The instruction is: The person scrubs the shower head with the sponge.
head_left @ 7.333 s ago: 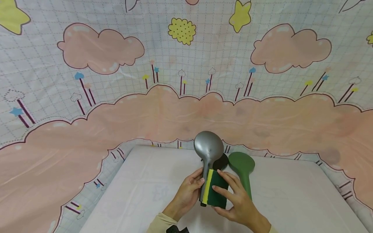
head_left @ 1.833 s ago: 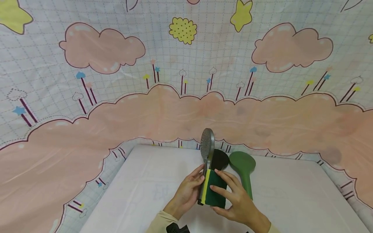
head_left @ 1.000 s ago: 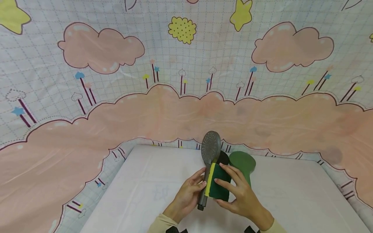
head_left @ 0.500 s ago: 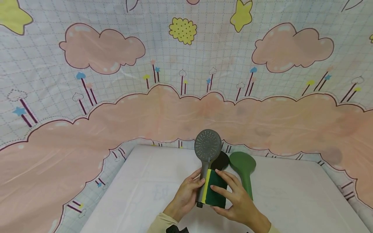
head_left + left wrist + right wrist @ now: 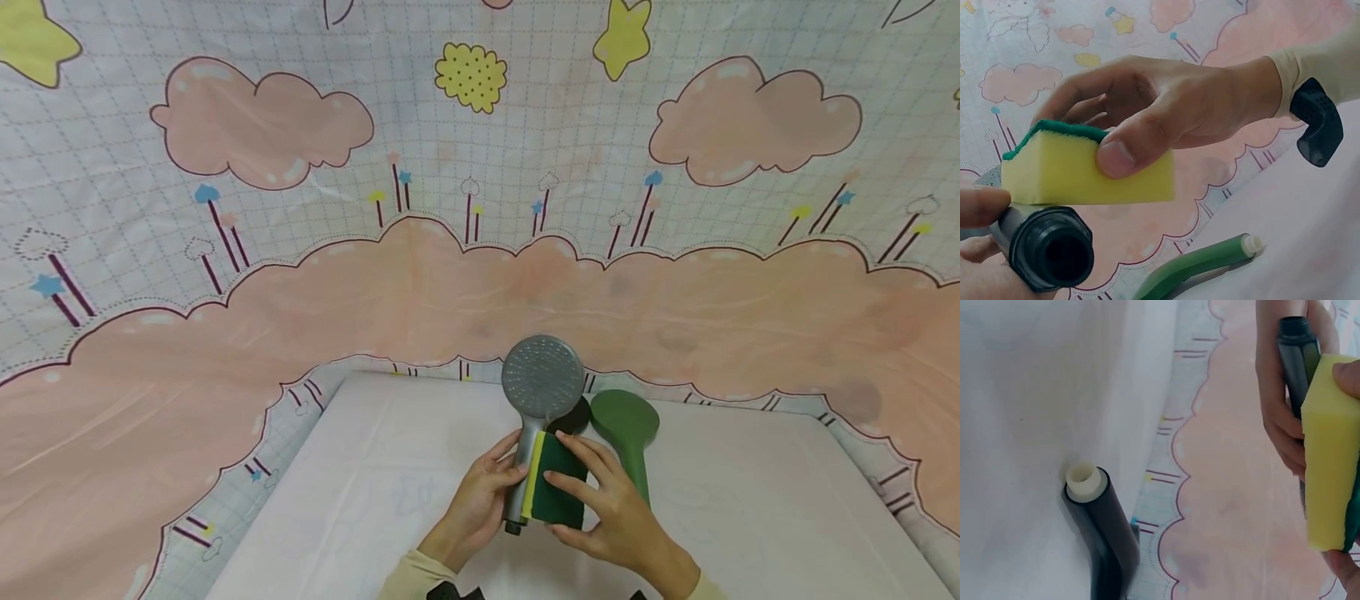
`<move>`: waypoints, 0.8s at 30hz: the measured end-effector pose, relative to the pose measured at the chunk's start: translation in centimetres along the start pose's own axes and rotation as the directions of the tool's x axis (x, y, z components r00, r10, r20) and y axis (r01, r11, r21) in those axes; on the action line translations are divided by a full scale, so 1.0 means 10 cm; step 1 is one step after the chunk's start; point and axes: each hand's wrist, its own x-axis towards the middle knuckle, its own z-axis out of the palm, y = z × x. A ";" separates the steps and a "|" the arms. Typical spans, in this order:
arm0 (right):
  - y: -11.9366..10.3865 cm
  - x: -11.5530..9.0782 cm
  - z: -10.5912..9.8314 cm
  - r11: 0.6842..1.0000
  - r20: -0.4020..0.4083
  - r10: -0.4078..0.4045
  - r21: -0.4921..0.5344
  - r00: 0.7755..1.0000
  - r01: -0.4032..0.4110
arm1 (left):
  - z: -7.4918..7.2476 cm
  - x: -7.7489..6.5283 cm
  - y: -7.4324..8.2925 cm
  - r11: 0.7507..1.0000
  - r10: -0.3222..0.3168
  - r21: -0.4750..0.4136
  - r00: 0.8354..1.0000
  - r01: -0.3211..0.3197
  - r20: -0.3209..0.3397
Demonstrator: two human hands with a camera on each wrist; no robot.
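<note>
Upright in the head view stands a grey shower head (image 5: 542, 377), its dotted spray face turned to the camera. My left hand (image 5: 480, 500) grips its handle, and the handle's open threaded end (image 5: 1060, 250) points at the left wrist camera. My right hand (image 5: 615, 508) pinches a yellow sponge (image 5: 1085, 169) with a dark green scouring side, thumb on one side and fingers on the other. The sponge's yellow side lies along the handle. Behind it, a black shower head (image 5: 572, 415) is mostly hidden. A green shower head (image 5: 624, 417) lies to the right.
Both other shower heads rest on a white table (image 5: 360, 467). In the right wrist view a dark handle (image 5: 1107, 537) with a white end lies on the table. A patterned cloth (image 5: 420, 292) with pink clouds hangs behind the table's far edge.
The grey shower head has turned in my left hand: smooth back showing at first, then edge-on, now spray face forward. My right hand moved the sponge up the handle and back down along it.
</note>
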 end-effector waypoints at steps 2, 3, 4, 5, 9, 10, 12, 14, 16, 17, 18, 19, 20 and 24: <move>0.02 0.00 0.00 1.000 0.003 0.014 -0.003 1.000 -0.014 | 0.01 0.00 0.00 1.000 -0.002 -0.001 1.000 0.002 -0.002; 0.02 0.00 0.00 1.000 0.006 0.023 -0.005 1.000 -0.023 | 0.01 -0.01 0.00 1.000 -0.004 -0.003 1.000 0.004 0.000; 0.03 -0.01 0.00 0.999 0.007 0.031 -0.007 0.999 -0.031 | 0.02 -0.01 -0.01 1.000 -0.005 -0.005 1.000 0.005 0.002; 0.04 -0.01 0.00 0.999 0.009 0.039 -0.011 0.999 -0.039 | 0.02 -0.01 -0.01 1.000 -0.007 -0.007 1.000 0.007 0.004; 0.05 -0.04 -0.01 0.996 0.033 0.083 -0.027 0.996 -0.082 | 0.03 -0.02 -0.01 1.000 -0.012 -0.010 1.000 0.012 0.008; 0.05 -0.04 -0.01 0.995 0.041 0.092 -0.029 0.995 -0.091 | 0.03 -0.03 -0.02 1.000 -0.013 -0.011 1.000 0.013 0.006; 0.05 -0.05 -0.01 0.994 0.056 0.110 -0.030 0.992 -0.108 | 0.03 -0.03 -0.02 1.000 -0.012 -0.013 1.000 0.013 0.005; 0.06 -0.06 -0.01 0.993 0.060 0.116 -0.028 0.991 -0.115 | 0.03 -0.04 -0.01 1.000 -0.012 -0.014 1.000 0.012 0.007; 0.06 -0.05 -0.01 0.994 0.053 0.111 -0.029 0.992 -0.109 | 0.03 -0.05 -0.01 1.000 -0.015 -0.020 1.000 0.016 0.014; 0.07 -0.05 0.00 0.994 0.047 0.104 -0.029 0.993 -0.103 | 0.03 -0.05 -0.01 1.000 -0.017 -0.022 1.000 0.018 0.019; 0.07 -0.05 0.00 0.995 0.040 0.098 -0.029 0.994 -0.097 | 0.02 -0.06 -0.01 1.000 -0.020 -0.023 1.000 0.020 0.024; 0.07 -0.05 0.00 0.995 0.034 0.092 -0.028 0.995 -0.091 | 0.02 -0.06 -0.01 1.000 -0.020 -0.023 0.999 0.021 0.029; 0.07 -0.05 0.01 0.996 0.029 0.087 -0.027 0.996 -0.086 | 0.02 -0.06 -0.01 1.000 -0.021 -0.023 0.999 0.022 0.034; 0.05 -0.05 0.01 0.996 0.026 0.090 -0.025 0.996 -0.089 | 0.01 -0.06 -0.01 0.999 -0.024 -0.026 0.999 0.025 0.043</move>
